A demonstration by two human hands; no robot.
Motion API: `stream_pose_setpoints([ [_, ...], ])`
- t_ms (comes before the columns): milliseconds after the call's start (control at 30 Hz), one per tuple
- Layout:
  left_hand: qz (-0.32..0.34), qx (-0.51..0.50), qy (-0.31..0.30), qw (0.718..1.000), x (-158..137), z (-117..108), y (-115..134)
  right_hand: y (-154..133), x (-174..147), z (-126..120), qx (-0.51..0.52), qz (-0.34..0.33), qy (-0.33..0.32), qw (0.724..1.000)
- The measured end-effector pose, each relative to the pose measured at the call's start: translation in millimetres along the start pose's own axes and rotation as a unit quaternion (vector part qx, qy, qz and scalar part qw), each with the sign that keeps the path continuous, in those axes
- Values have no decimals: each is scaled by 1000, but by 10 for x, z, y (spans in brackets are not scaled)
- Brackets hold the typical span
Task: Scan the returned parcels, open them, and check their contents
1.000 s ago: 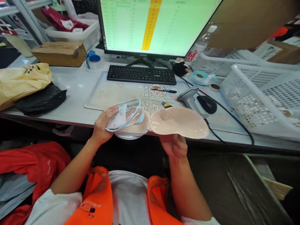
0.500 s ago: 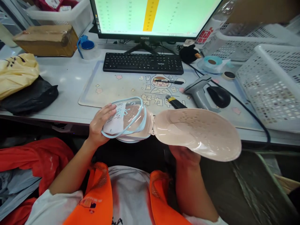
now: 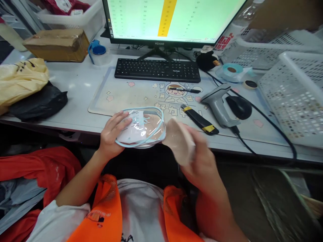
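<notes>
My left hand [image 3: 112,134] grips the left end of a clear plastic pouch [image 3: 132,132] with light blue trim and a white printed label. A beige cup shows through the pouch. The other beige cup of the stick-on bra [image 3: 178,143] sticks out at the pouch's right end, turned up on edge. My right hand [image 3: 202,161], smeared by motion, is closed round that cup's outer side. Both hands are just off the desk's front edge. The clasp between the cups, seen earlier, is hidden.
Behind the pouch lie a yellow-black box cutter [image 3: 200,119], a pen [image 3: 185,90], a barcode scanner [image 3: 219,104] and a mouse [image 3: 239,107]. A keyboard [image 3: 157,70] stands before the monitor. White baskets [image 3: 292,97] are at right; a carton [image 3: 58,45] and bags [image 3: 25,80] at left.
My right hand has come up from beneath the loose cup and folded it toward the pouch. The cup lay spread out to the right before. The box cutter is now fully uncovered.
</notes>
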State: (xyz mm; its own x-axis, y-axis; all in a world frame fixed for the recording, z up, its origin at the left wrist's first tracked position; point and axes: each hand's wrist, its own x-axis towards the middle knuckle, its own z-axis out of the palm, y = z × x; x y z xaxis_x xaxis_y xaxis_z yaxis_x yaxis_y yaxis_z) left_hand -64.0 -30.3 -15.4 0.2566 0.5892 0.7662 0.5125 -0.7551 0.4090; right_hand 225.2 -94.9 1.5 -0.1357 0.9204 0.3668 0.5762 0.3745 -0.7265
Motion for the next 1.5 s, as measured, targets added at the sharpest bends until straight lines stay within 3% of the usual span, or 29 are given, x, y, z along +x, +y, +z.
stream_pose_setpoints([
  [100, -59, 22, 27, 998, 95, 62, 119, -171, 334, 174, -197, -51, -73, 976],
  [167, -77, 41, 28, 996, 163, 104, 192, -176, 561, 364, -269, -103, -106, 952],
  [300, -90, 74, -28, 993, 254, 162, 262, -129, 932, 743, -264, -234, -209, 912],
  [367, -102, 81, -74, 989, 265, 151, 238, -127, 1044, 849, -250, -266, -276, 889],
  [433, -114, 69, -128, 983, 261, 94, 174, -116, 1084, 868, -206, -280, -311, 885],
  [567, -150, 10, -231, 961, 246, -115, -18, -16, 951, 722, -58, -246, -263, 931],
  [700, -182, -79, -256, 946, 266, -290, -128, 105, 669, 548, 40, -264, -209, 941],
  [800, -223, -155, -266, 925, 280, -312, -123, 181, 478, 474, 65, -252, -59, 964],
  [900, -274, -165, -225, 920, 258, -223, -136, 266, 370, 469, 38, -120, 88, 988],
  [1000, -372, -179, -128, 902, 219, -87, -188, 310, 340, 544, 105, 44, 66, 991],
  [1100, -437, -233, -78, 865, 182, 9, -156, 229, 323, 666, 212, 99, 37, 972],
  [1233, -358, -299, -63, 882, 87, 26, 133, -36, 225, 751, 232, 39, 96, 967],
  [1367, -303, -312, 8, 900, -33, -69, 442, -266, 53, 567, 90, -148, 125, 977],
  [1433, -316, -351, 26, 881, -82, -146, 533, -324, -48, 384, 14, -229, 123, 966],
  [1500, -348, -416, -7, 840, -131, -232, 594, -345, -155, 185, -15, -288, 94, 953],
])
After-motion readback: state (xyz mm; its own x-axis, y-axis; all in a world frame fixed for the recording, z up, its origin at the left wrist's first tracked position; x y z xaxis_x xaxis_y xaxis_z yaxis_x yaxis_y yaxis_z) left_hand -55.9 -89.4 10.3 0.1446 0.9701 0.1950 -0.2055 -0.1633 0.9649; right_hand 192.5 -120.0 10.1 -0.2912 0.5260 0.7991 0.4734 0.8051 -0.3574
